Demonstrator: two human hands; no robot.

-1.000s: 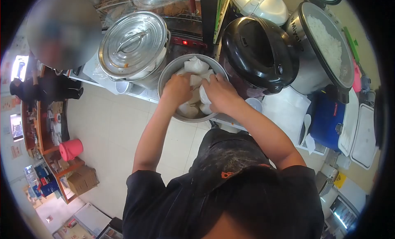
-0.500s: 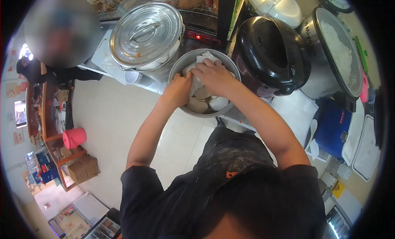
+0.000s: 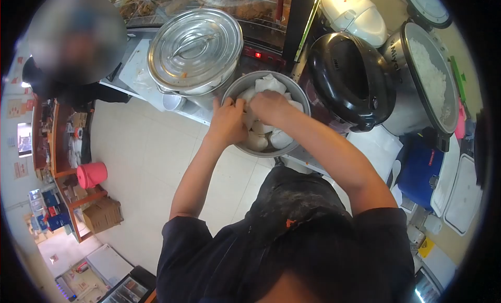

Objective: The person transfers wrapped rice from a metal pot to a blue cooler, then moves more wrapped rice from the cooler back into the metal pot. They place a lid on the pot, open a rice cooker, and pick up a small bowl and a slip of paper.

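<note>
A round metal pot holds several white-wrapped bundles, packed against one another. My left hand hangs over the pot's left rim, fingers apart, with the fingertips and thumb reaching in beside the bundles. Inside the pot, my right hand is curled with its fingers pointing down among the bundles. Its fingertips are hidden, so what they grip does not show. More bundles, such as a white bundle, lie below the right wrist.
Left of the pot stands a large lidded steel pot, with a small cup beside it. On the right are a black rice cooker and a big open cooker of rice. Another person stands at far left.
My right hand has gone from lying over the bundles to curling down between them. My left hand has stayed at the left rim, its fingers spreading slightly. The whole view has shifted a little.
</note>
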